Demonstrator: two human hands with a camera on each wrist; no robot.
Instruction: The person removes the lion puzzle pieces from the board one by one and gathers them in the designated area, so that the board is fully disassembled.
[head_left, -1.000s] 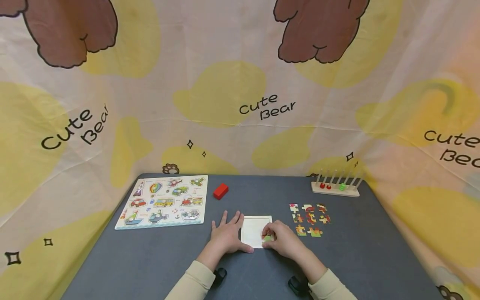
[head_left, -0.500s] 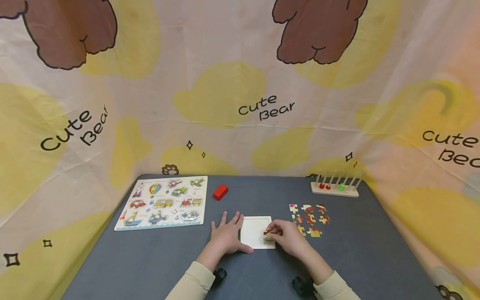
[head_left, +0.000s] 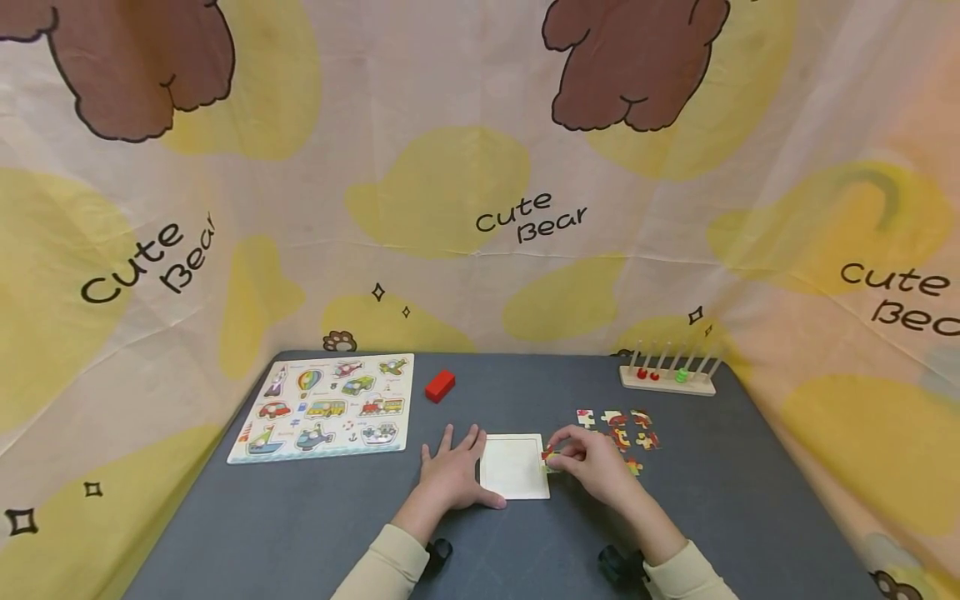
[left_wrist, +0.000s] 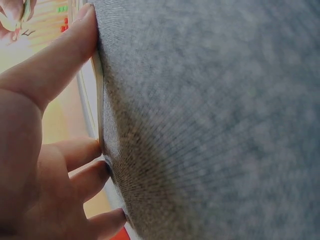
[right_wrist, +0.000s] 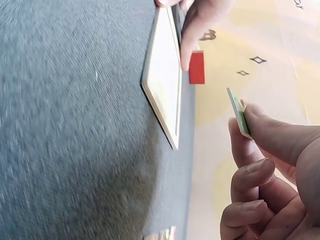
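A flat white square tray [head_left: 514, 468] with a raised rim lies on the dark table in the head view. My left hand [head_left: 452, 475] rests at its left side, fingers spread, thumb by the near left corner. In the left wrist view, the thumb and fingertips [left_wrist: 82, 145] touch the tray's edge. My right hand [head_left: 596, 468] is just right of the tray. It pinches a puzzle piece [right_wrist: 240, 114] between thumb and index finger, held up off the table in the right wrist view. Green shows on the piece; the fingers cover part of it.
Several loose puzzle pieces [head_left: 613, 418] lie right of the tray, some hidden behind my right hand. A picture board of vehicles [head_left: 322, 432] lies at the left, with a red block [head_left: 440, 386] beside it. A wooden peg stand [head_left: 667, 381] with beads stands at the back right.
My right hand has moved right and slightly away from me, carrying the puzzle piece from over the tray to beyond its right edge. My left hand stays at the tray's left side.
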